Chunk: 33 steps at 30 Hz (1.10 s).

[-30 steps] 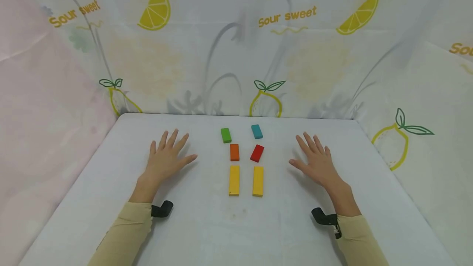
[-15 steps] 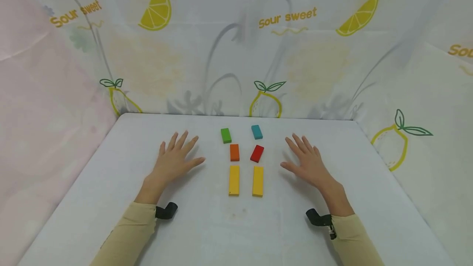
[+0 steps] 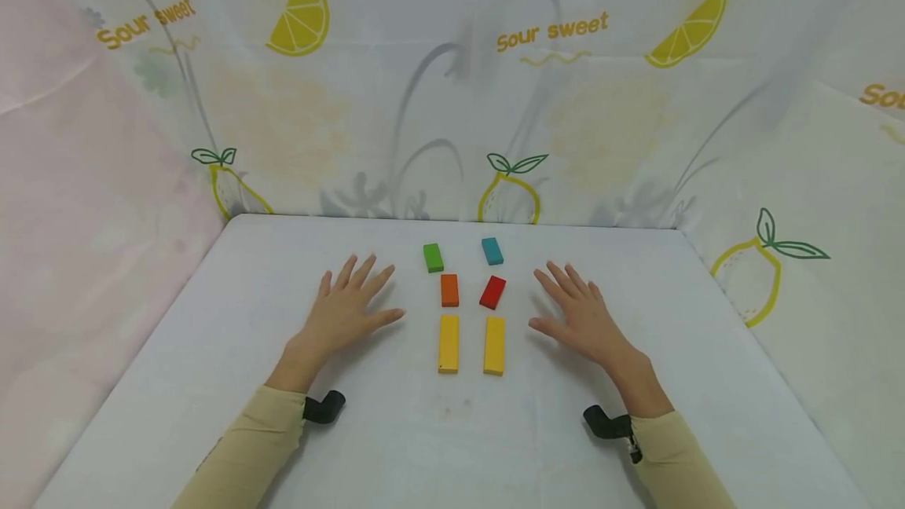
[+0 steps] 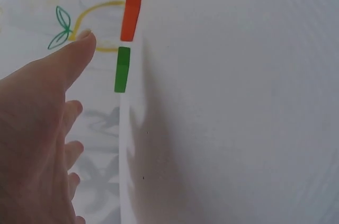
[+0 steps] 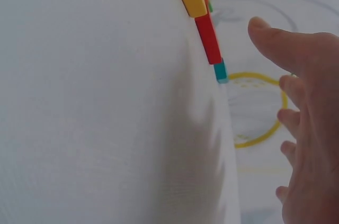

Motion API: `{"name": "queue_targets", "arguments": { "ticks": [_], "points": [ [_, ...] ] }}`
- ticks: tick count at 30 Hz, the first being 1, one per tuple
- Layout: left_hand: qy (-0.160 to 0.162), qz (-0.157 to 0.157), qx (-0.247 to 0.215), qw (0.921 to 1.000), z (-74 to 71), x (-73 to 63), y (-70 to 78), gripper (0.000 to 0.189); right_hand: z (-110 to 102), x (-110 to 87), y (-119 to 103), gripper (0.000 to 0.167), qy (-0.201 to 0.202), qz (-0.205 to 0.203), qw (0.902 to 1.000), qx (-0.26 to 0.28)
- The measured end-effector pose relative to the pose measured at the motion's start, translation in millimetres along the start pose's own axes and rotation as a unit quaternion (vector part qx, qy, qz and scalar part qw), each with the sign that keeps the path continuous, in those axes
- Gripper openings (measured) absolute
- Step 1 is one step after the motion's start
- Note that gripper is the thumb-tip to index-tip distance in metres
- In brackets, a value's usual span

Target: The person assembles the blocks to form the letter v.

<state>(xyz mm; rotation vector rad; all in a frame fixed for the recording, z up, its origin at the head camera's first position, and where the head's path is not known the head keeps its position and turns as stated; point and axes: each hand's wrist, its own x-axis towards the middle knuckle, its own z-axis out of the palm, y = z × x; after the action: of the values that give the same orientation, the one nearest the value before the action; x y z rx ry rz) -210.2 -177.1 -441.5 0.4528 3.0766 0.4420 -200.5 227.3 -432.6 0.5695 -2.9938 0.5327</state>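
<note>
Two columns of small blocks lie on the white table. The left column runs from a green block (image 3: 434, 258) at the back through an orange block (image 3: 449, 290) to a long yellow block (image 3: 448, 344). On the right are a blue block (image 3: 492, 250), a slanted red block (image 3: 492, 292) and a second long yellow block (image 3: 494, 346). My left hand (image 3: 342, 313) hovers palm down left of the blocks, fingers spread, holding nothing. To their right, my right hand (image 3: 583, 320) is likewise spread above the table, apart from every block. Both wrist views show the hands raised off the surface.
The white table (image 3: 424, 454) ends at the back against a hanging cloth (image 3: 601, 124) printed with lemons. More cloth hangs at the left and right sides. A black wrist mount (image 3: 324, 408) sticks out from the left sleeve, another black mount (image 3: 606, 422) from the right.
Both hands have moved inward toward the blocks, the left one rightward and the right one leftward, and slightly nearer the front. The blocks have stayed in place.
</note>
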Motion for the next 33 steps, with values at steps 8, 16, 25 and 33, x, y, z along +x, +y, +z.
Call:
{"name": "queue_targets", "arguments": {
  "ticks": [8, 16, 25, 33],
  "points": [
    [0.010, 0.021, 0.004, 0.9997, 0.3, -6.0, 10.8, 0.082, 2.2, -2.1, -4.4, 0.082, 0.001, -0.022, 0.9998, -0.001],
    [0.006, 0.046, 0.011, 0.9989, 2.7, -8.7, 22.6, 0.082, 3.1, -3.8, -11.6, 0.081, -0.004, -0.035, 0.9992, 0.020],
    [-0.005, 0.071, 0.024, 0.9972, 6.6, -8.0, 36.1, 0.081, 6.5, -4.3, -19.9, 0.081, -0.029, -0.048, 0.9983, 0.012],
    [-0.033, 0.091, 0.021, 0.9951, 10.5, -8.7, 48.4, 0.082, 10.8, -5.3, -27.0, 0.080, -0.051, -0.059, 0.9969, 0.012]
  ]
}}
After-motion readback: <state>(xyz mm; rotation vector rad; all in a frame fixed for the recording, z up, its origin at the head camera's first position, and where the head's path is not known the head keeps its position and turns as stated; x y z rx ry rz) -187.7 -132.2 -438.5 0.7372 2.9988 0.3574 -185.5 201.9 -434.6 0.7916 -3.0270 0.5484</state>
